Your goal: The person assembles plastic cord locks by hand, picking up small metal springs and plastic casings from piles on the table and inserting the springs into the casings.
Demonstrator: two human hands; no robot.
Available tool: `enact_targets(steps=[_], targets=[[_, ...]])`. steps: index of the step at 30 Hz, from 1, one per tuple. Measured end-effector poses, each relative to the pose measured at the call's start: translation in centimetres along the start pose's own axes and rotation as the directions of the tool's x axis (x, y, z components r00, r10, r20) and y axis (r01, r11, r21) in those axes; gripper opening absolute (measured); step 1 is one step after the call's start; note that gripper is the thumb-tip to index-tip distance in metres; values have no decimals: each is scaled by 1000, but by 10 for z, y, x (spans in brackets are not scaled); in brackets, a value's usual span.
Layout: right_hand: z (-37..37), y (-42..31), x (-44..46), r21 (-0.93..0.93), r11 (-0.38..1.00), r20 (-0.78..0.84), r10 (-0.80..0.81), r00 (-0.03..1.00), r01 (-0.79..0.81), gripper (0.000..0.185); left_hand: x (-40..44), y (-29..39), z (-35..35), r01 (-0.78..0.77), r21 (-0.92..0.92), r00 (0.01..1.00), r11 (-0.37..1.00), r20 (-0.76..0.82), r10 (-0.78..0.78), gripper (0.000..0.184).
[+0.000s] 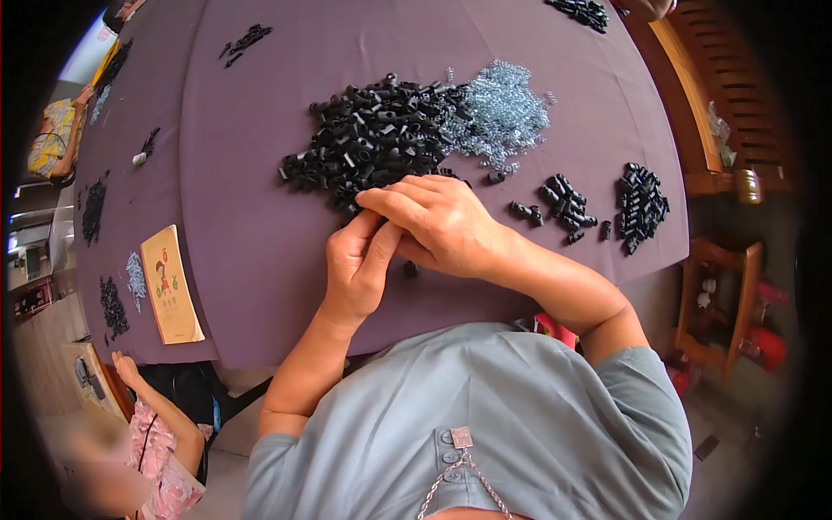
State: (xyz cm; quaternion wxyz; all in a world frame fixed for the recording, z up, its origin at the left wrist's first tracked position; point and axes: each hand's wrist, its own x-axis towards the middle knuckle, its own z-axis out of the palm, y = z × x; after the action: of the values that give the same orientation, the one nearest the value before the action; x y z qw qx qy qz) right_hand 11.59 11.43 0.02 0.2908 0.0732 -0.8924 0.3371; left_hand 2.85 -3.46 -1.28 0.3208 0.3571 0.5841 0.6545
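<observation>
My left hand and my right hand meet at the near edge of a heap of short black plastic tubes. The fingers of both hands are closed and pressed together at the tips. Whatever they pinch is hidden behind the fingers. My right hand lies partly over the left fingertips. Touching the heap on its right is a pile of small silvery coil springs. One dark piece lies on the cloth just below my hands, partly covered.
A purple cloth covers the table. To the right lie a loose group of black cylindrical parts and a denser group. A booklet rests at left, near more small piles. People sit at the left edge; a wooden chair stands right.
</observation>
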Motion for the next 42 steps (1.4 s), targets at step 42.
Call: enact_targets(steps=[42], targets=[[-65,-4,-95,-516,779,-75,374,925,-357,42,-28,4,-26,-269,758,963,594,190,193,28]])
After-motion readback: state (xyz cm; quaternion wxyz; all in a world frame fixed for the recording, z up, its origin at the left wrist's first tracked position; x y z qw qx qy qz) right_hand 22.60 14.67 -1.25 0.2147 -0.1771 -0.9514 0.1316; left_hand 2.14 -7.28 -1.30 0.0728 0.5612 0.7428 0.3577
